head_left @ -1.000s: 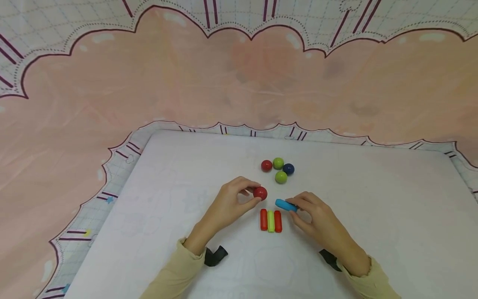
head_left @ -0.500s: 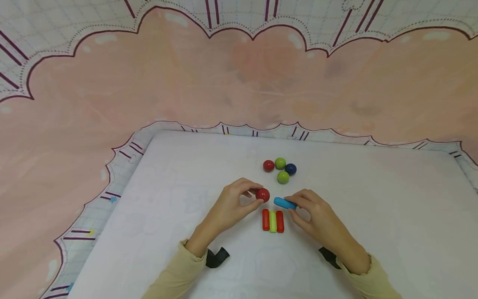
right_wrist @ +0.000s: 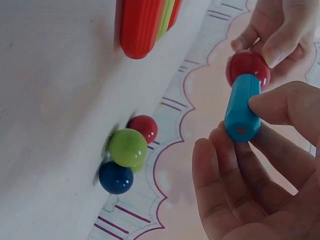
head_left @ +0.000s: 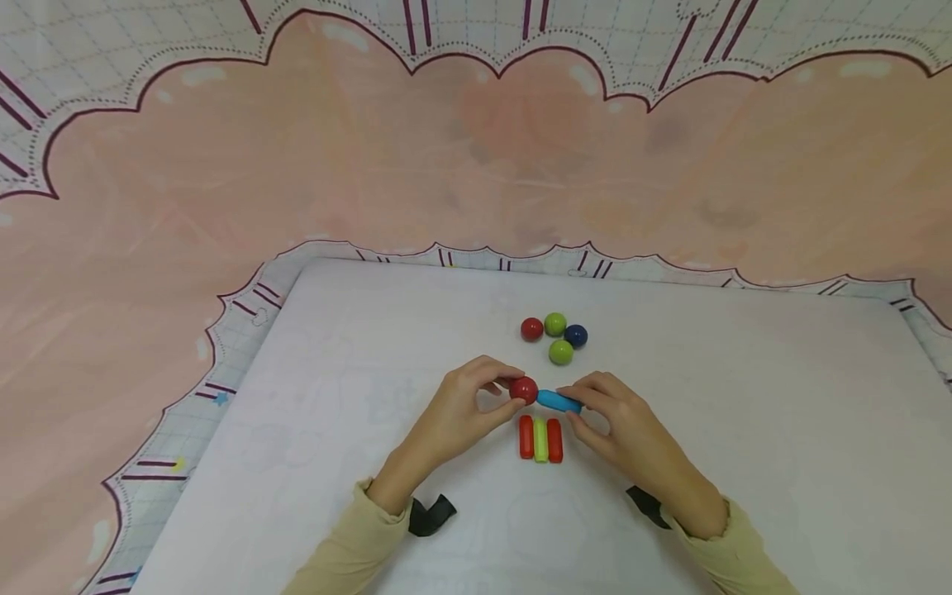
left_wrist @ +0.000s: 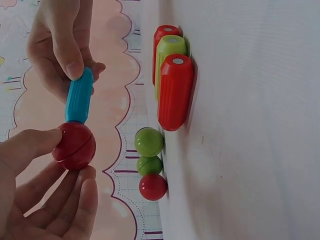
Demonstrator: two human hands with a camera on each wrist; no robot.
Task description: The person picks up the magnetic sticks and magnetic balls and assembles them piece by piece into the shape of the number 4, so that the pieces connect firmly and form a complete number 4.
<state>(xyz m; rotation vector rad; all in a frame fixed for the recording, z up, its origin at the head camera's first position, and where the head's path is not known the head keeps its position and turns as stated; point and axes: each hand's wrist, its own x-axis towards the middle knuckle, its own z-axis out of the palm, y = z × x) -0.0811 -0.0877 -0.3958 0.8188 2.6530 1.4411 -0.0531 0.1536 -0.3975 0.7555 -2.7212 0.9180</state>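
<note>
My left hand [head_left: 464, 406] pinches a red ball [head_left: 524, 390] between thumb and fingers. A blue rod [head_left: 556, 401] is held by my right hand [head_left: 621, 421], pinched at its right end. The rod's other end touches the ball; both wrist views show ball and blue rod [left_wrist: 80, 95] end to end. Just below the hands lie two red rods [head_left: 526, 438] with a yellow-green rod [head_left: 540, 440] between them, side by side. Small metal discs show on the rods' ends in the left wrist view.
Beyond the hands sit another red ball [head_left: 531, 329], two green balls [head_left: 561, 352] and a dark blue ball [head_left: 576, 335], clustered together. All lie on a white table [head_left: 372, 330] bordered by a patterned cloth. Black straps [head_left: 431, 516] hang at the wrists.
My right hand has moved left with the blue rod, closing the gap to the red ball so that they now touch. My left hand has barely moved.
</note>
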